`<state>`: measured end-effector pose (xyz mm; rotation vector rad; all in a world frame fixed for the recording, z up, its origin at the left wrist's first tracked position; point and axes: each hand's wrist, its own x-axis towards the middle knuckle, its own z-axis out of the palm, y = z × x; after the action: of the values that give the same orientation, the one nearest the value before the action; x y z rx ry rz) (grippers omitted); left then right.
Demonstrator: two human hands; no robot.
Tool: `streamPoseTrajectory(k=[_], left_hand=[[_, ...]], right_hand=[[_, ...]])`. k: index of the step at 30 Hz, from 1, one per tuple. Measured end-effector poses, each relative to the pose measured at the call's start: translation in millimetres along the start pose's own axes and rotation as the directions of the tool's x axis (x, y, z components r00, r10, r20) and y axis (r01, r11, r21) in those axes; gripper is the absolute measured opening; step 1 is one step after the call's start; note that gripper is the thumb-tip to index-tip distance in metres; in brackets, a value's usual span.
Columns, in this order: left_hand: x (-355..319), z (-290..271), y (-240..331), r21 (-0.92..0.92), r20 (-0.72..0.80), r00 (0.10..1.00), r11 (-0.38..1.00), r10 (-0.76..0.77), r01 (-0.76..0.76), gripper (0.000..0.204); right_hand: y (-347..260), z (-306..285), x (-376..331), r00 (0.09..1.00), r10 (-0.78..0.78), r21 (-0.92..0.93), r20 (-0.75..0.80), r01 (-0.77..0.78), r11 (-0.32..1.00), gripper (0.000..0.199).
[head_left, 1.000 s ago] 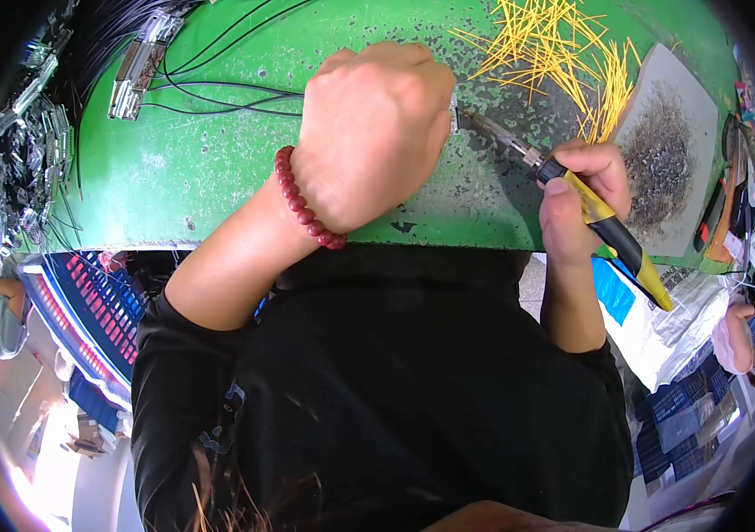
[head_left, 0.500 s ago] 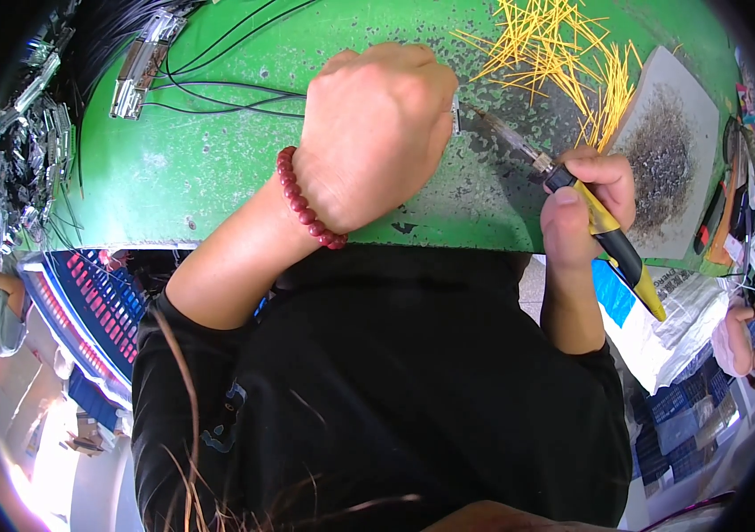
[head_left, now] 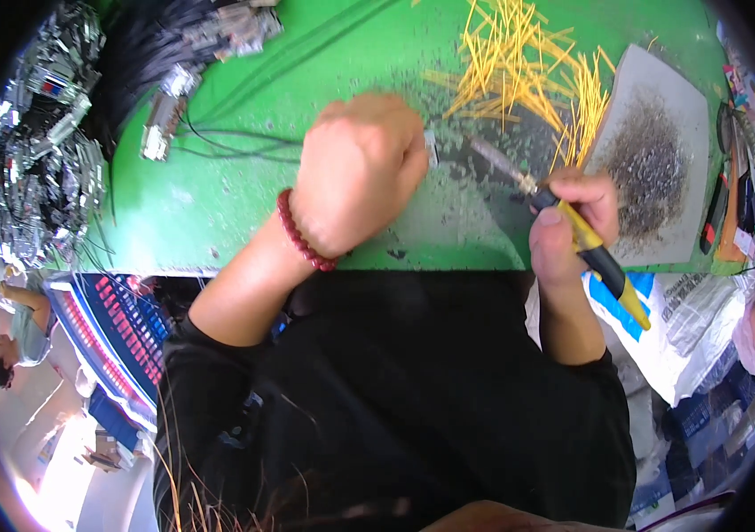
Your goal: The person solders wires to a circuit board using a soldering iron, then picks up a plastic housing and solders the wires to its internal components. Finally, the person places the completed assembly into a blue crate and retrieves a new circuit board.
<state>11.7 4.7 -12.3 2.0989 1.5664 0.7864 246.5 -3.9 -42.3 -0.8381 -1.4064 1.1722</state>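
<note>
from my remote view, the right hand (head_left: 555, 246) pinches the soldering iron (head_left: 581, 232); farther in, the left hand (head_left: 358, 170) curls beside a small metal piece (head_left: 432, 149), though i can't tell its hold. a slipping iron could burn that hand or the yellow strands (head_left: 509, 66) beyond.

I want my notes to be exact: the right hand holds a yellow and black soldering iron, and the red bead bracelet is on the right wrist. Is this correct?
Not quite: the head view shows the red bead bracelet on the wrist of the left hand. The right hand does hold the yellow and black soldering iron.
</note>
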Motion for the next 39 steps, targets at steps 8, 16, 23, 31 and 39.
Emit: streamPoseTrajectory(k=[8,16,23,31,39], left_hand=[[67,-28,-38,0.306,-0.149,0.989,0.951,-0.002,0.048,0.016],[90,-25,-62,0.494,-0.035,0.976,0.846,-0.214,0.203,0.017],[76,-27,-49,0.335,-0.080,0.979,0.920,-0.185,0.201,0.020],[64,-30,-49,0.201,-0.080,0.996,0.979,-0.026,0.042,0.015],[6,-54,1,0.042,-0.045,0.999,0.999,-0.006,0.008,0.011]], right_hand=[[-5,1,-8,0.997,0.034,-0.015,-0.064,-0.035,0.999,0.028],[-5,1,0,0.997,-0.022,-0.047,-0.072,0.018,0.999,0.026],[-3,0,2,0.996,-0.075,-0.085,-0.038,0.071,0.994,0.026],[-10,17,7,0.991,0.082,0.012,-0.108,-0.082,0.997,0.033],[-20,64,51,0.997,0.068,-0.004,0.022,-0.068,0.998,0.038]])
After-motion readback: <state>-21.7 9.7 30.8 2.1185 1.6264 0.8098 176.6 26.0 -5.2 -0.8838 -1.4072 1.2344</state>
